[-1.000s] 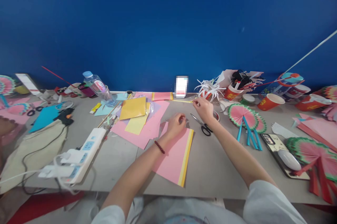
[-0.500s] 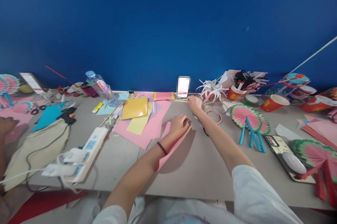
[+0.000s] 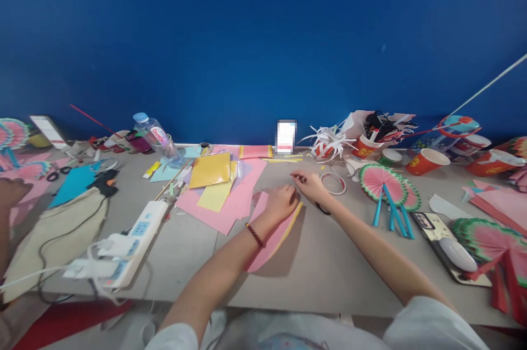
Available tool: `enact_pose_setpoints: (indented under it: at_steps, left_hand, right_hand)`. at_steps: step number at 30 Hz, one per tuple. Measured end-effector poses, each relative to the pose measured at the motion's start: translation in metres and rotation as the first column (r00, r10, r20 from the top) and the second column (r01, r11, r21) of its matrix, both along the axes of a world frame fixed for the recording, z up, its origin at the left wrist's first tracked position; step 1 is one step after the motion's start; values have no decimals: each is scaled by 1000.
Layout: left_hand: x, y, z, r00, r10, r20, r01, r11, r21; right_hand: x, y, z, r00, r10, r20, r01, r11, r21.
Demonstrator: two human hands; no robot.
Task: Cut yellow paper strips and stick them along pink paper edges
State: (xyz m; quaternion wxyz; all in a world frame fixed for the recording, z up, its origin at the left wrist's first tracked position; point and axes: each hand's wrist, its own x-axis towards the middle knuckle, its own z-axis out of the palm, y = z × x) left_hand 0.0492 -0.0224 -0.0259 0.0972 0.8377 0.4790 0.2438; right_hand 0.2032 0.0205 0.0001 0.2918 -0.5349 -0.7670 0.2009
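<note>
My left hand (image 3: pixel 283 203), with a dark bead bracelet at its wrist, is closed on the upper edge of a pink sheet of paper (image 3: pixel 269 237). A yellow strip runs along that sheet's right edge, and the sheet bends up off the table. Just right of it, my right hand (image 3: pixel 309 185) is loosely open, fingers pointing left, with nothing visible in them. Scissors are mostly hidden under my right wrist; one dark handle (image 3: pixel 323 210) shows. Thin yellow paper strips (image 3: pixel 286 159) lie beyond my hands, below a phone (image 3: pixel 286 136). A tape roll (image 3: pixel 333 184) lies right of my right hand.
Left are yellow cards (image 3: pixel 209 170) on pink paper, a water bottle (image 3: pixel 154 139) and a power strip (image 3: pixel 140 240). Right stand paper fans (image 3: pixel 381 182), red cups (image 3: pixel 427 162), and a mouse (image 3: pixel 457 254) on a phone. Another person's hand (image 3: pixel 14 191) is at far left.
My right hand went forward to the yellow strips, then came back beside my left hand. More yellow strip lies below the phone. The pink sheet, flat before, has been lifted and curled by my left hand.
</note>
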Motion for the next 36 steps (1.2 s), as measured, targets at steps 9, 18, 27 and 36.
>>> enact_pose_setpoints:
  at_steps: [9, 18, 27, 36]
  left_hand:
    - [1, -8, 9, 999, -5, -43, 5, 1000, -5]
    - [-8, -4, 32, 1000, 29, 6, -28, 989, -147]
    - [-71, 66, 86, 919, 389, 71, -380, 918, -112]
    - [-112, 86, 49, 719, 690, -77, -687, 723, 72]
  right_hand:
    - [17, -102, 11, 993, 113, 25, -115, 984, 139]
    - [-1, -148, -5, 935, 129, 332, -162, 984, 76]
    - [-14, -152, -9, 916, 247, 316, -262, 965, 6]
    - [-27, -163, -14, 918, 251, 306, -266, 964, 9]
